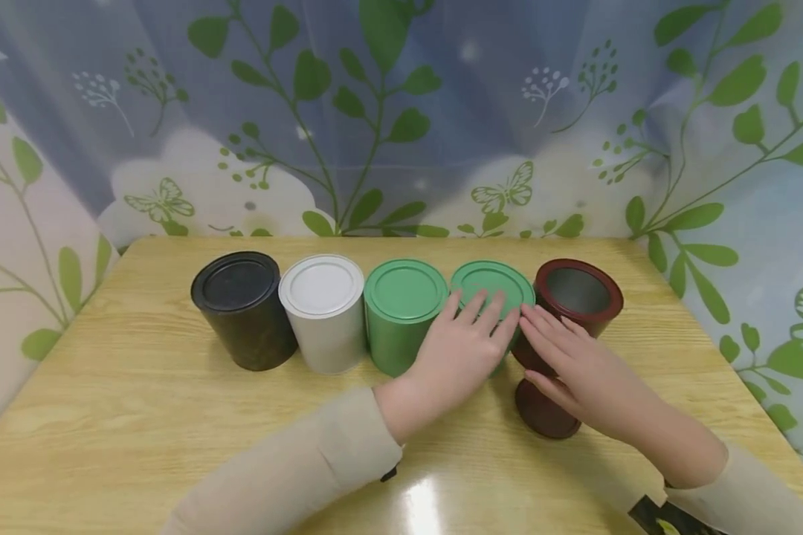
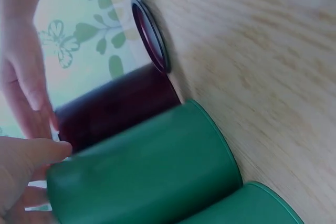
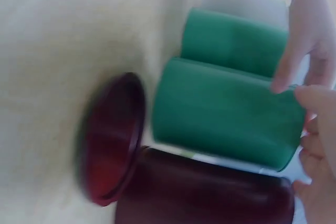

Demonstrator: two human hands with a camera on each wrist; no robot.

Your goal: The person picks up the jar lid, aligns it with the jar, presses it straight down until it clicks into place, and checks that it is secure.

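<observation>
Five cans stand in a row on the wooden table [image 1: 140,416]: black [image 1: 244,308], white [image 1: 323,312], green [image 1: 401,312], a second green can [image 1: 491,281] and a dark red can [image 1: 578,297] with no lid on. A dark red lid [image 1: 542,416] lies flat on the table in front of the red can. My left hand [image 1: 482,308] rests with straight fingers on the second green can's lid. My right hand [image 1: 542,331] reaches with straight fingers to the gap between that green can [image 3: 226,114] and the red can [image 3: 205,192], above the lid [image 3: 113,135].
A curtain printed with leaves [image 1: 401,111] hangs behind and beside the table. Bare wood lies in front of the cans, with a light glare [image 1: 421,505] near the front edge. The table's right edge [image 1: 723,349] is near the red can.
</observation>
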